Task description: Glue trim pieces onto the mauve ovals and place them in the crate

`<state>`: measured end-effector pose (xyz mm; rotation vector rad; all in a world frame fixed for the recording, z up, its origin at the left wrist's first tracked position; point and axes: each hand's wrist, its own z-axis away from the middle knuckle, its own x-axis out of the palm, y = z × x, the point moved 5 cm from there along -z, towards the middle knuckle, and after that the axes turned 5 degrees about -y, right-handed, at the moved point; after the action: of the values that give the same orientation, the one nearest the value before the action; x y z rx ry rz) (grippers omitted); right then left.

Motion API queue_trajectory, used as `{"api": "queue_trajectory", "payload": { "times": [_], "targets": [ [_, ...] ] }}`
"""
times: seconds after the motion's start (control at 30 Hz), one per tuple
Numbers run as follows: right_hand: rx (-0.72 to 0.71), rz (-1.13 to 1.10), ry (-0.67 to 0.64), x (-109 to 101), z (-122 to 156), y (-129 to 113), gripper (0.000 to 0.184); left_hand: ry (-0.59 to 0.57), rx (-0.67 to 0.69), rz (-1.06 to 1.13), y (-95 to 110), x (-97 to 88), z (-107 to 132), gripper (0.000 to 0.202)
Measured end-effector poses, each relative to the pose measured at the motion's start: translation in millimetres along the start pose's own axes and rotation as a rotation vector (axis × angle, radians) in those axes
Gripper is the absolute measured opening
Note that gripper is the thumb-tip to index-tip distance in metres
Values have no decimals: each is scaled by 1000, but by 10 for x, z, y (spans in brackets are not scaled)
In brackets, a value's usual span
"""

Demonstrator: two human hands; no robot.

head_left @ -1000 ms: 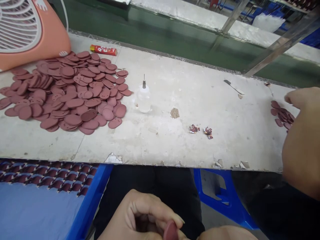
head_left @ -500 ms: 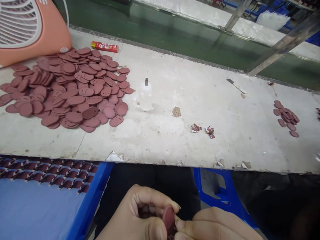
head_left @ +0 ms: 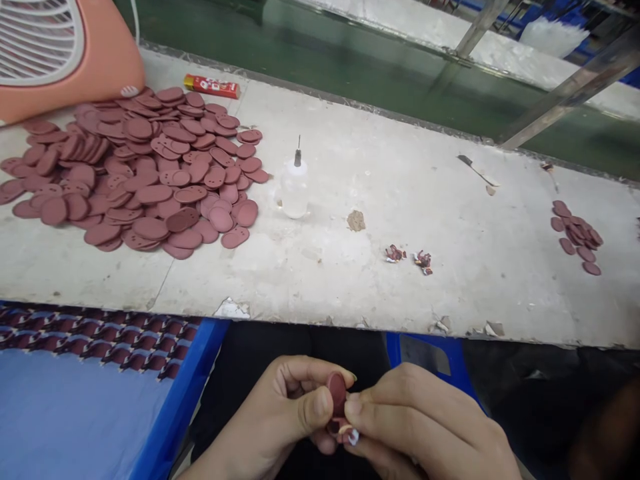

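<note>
Pinching one oval maroon abrasive pad (head_left: pixel 337 395) between both hands, over the lap

Left hand (head_left: pixel 273 417) and right hand (head_left: pixel 415 423) are both closed in a narrow pinch, neither one wide. The pad stands between them, just below the bench's front edge, with its long axis near upright and its flat faces toward either hand. Left thumb (head_left: pixel 317 410) presses one face; right fingertips (head_left: pixel 354 407) cover the other side and lower end. Neither hand is clearly nearer: the pad touches both. A small pale scrap (head_left: pixel 353 437) sits at the lower end by the right fingers. Too small and partly hidden, so cannot tell what it is.

Beyond the hands, a worn white bench (head_left: pixel 320 283) with chipped front edge carries a large loose heap of similar pads (head_left: pixel 150 180) at left, against an orange fan (head_left: pixel 75 63). A small pad cluster (head_left: pixel 575 237) lies far right. Between them: a squeeze bottle with needle tip (head_left: pixel 295 190), two crumpled colored scraps (head_left: pixel 395 253), and a thin blade (head_left: pixel 475 170) near the back edge. A red packet (head_left: pixel 213 86) lies behind the heap.

Below: blue crate rim (head_left: pixel 180 400) at left, blue stool (head_left: pixel 430 353) ahead of the knees. Past the bench: green floor (head_left: pixel 300 40), metal frame bars (head_left: pixel 575 87).
</note>
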<state>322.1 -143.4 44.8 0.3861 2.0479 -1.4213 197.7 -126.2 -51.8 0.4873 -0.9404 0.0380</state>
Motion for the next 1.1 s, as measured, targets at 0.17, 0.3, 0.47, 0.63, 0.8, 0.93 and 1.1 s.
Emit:
{"api": "queue_trajectory", "payload": {
  "times": [0.17,0.3,0.47,0.63,0.8,0.93,1.1],
  "targets": [
    [-11,-71,37,47,12,47,15,26,-42,8,-45,-35,-15,29],
    [16,-83,30,56,14,79,18,50,-42,20,-45,-47,-14,26],
    [28,-105,17,59,24,93,22,65,-45,38,-55,-59,-16,24],
    [59,-97,12,84,42,124,21,61,-43,53,-72,-79,-28,21],
    [59,-90,18,95,23,133,18,43,-49,71,-77,-85,-42,20],
    [66,-83,-7,102,18,132,17,33,-60,74,-91,-96,-46,22],
    [42,-23,30,69,39,134,17,-12,-39,87,-68,-72,-40,22]
  ]
}}
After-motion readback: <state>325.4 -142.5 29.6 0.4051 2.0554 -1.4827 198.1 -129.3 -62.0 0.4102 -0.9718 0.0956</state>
